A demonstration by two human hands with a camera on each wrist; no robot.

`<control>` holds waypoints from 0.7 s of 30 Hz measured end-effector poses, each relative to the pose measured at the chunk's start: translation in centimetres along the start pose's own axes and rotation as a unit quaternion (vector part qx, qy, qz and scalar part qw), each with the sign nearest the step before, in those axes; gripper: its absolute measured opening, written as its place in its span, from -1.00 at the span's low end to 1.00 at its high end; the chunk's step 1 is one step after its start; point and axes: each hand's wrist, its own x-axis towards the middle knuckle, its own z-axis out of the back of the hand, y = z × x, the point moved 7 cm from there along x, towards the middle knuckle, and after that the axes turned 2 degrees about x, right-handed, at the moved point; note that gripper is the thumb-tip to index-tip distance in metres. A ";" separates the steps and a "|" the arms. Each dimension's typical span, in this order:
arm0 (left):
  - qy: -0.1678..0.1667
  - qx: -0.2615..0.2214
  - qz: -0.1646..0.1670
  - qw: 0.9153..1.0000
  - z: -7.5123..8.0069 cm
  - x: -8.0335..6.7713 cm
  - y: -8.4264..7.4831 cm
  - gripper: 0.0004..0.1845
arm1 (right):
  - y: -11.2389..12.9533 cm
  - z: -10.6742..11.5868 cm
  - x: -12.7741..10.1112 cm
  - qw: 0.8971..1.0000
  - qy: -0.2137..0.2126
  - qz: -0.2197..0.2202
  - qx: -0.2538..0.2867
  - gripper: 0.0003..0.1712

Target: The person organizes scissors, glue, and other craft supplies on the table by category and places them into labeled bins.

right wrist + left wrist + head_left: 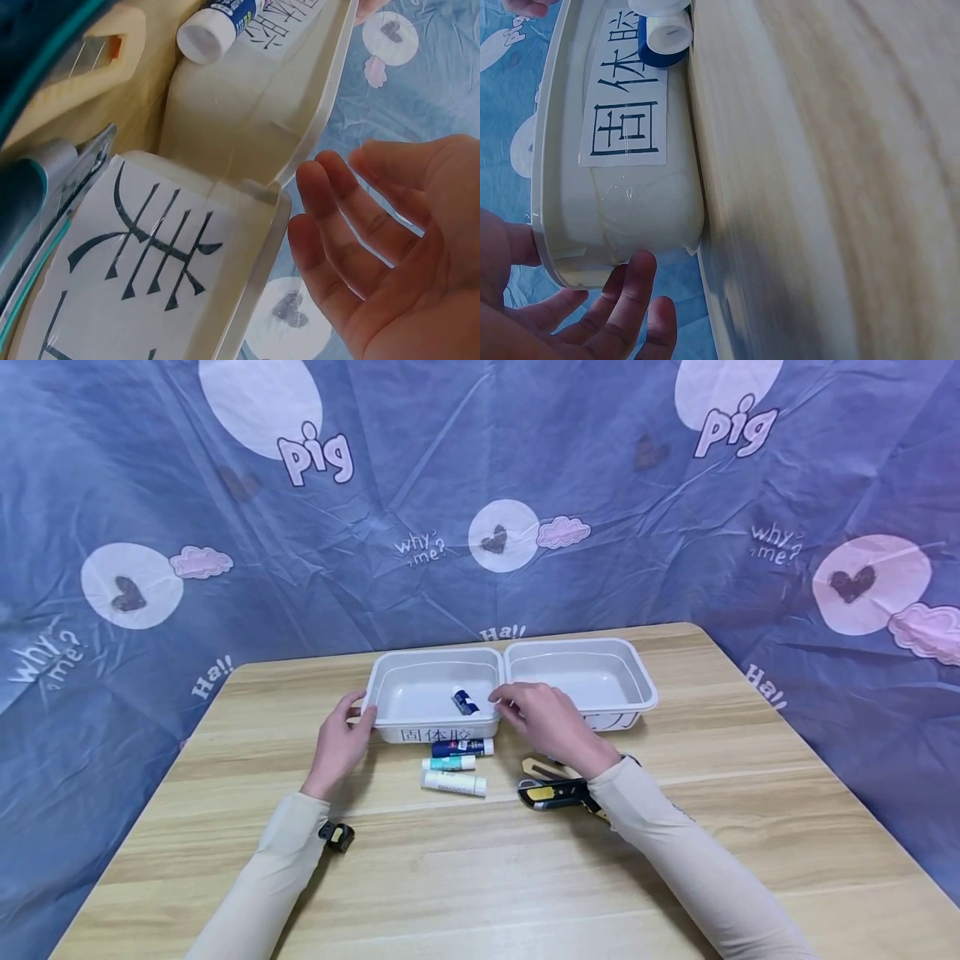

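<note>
My left hand (341,747) is at the near left corner of a white plastic tub (390,732), thumb at the rim and fingers loosely spread beside the end wall. At the tub's right end, close to where it meets a second white tub (647,703), my right hand (551,722) reaches over with relaxed fingers and nothing in its palm. A dark blue glue stick (465,700) lies inside the left tub. Against that tub's labelled front lies another blue glue stick (461,748), then a teal and white glue stick (448,763) and a white glue stick (453,783).
Beneath my right forearm lie several utility knives, among them a black and yellow utility knife (551,793) and a tan utility knife (543,768). The right tub carries a paper label (142,247) in front. A blue printed curtain (480,468) hangs behind the wooden table (465,877).
</note>
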 end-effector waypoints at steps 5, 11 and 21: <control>-0.003 0.000 -0.001 1.000 0.0 0.0 -0.2 -0.44 | 0.7 -0.5 -0.1 1.000 0.021 0.008 0.006 -0.80; -0.004 -0.002 0.000 1.000 0.0 0.0 -0.2 -0.44 | 1.7 -1.0 -0.4 0.999 0.037 0.019 -0.001 -0.83; -0.007 0.009 0.001 1.000 0.0 -0.1 -0.2 -0.43 | 2.7 -2.4 -0.9 0.995 0.089 0.041 0.005 -0.84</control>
